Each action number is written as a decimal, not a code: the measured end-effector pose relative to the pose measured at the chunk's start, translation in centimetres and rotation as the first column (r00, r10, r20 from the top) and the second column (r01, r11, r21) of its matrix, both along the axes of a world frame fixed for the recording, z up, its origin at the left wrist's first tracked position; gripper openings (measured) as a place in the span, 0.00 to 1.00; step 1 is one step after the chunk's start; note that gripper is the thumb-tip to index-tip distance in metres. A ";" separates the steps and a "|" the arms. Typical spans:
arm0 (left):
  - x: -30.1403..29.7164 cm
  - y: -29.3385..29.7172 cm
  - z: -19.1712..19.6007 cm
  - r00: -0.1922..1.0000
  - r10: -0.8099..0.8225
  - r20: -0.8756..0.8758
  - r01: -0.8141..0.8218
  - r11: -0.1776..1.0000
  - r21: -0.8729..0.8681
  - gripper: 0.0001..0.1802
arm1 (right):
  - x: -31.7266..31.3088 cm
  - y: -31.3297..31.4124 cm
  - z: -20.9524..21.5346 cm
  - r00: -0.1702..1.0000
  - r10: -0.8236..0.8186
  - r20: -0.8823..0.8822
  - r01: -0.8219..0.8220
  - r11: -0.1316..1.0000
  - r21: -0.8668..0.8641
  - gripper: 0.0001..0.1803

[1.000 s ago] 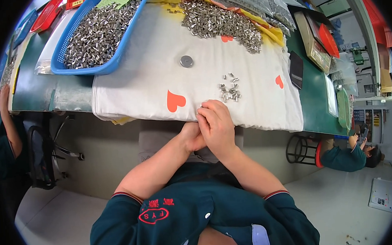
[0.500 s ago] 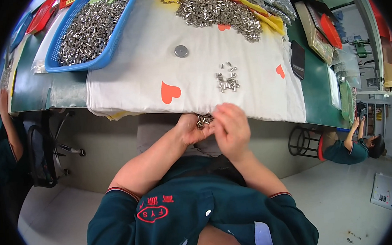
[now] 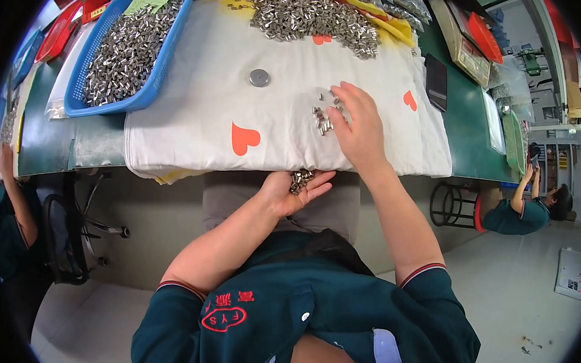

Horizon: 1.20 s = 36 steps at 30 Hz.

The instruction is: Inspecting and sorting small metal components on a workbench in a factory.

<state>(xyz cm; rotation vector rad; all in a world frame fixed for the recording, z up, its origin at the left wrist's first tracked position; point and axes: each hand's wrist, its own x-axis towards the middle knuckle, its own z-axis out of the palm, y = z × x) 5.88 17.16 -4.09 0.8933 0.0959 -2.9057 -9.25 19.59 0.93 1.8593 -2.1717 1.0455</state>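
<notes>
My left hand is palm up just below the table's front edge. It cradles a clump of small shiny metal cylinders, with its fingers stretched to the right. Over the white cloth, my right hand has its thumb and fingers spread around a small loose group of the same cylinders. It partly covers that group, and nothing shows in its grasp. A round grey metal disc lies on the cloth to the left of this group.
A big heap of cylinders lies at the back of the cloth. The blue basket at back left is full of them. A dark flat object sits on the green table's right side. Other people work at both sides.
My right hand has left my left hand and moved forward and right to the small group on the cloth, its fingers opening. My left hand stays nearly in place with its cylinders.
</notes>
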 end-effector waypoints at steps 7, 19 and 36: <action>-0.2 -0.1 -0.1 1.000 -0.011 -0.010 0.011 0.999 -0.041 0.22 | 1.3 -1.5 -0.9 1.000 0.000 0.016 -0.002 0.994 0.108 0.13; -1.6 0.8 -2.0 0.988 -0.081 -0.132 0.084 0.996 0.018 0.23 | 2.4 1.8 -1.0 0.996 -0.084 0.033 0.081 0.994 0.077 0.06; -2.9 1.6 -2.4 0.988 -0.090 -0.122 0.097 0.994 0.054 0.20 | 5.2 4.9 -1.1 0.995 -0.056 0.083 0.056 0.998 0.005 0.07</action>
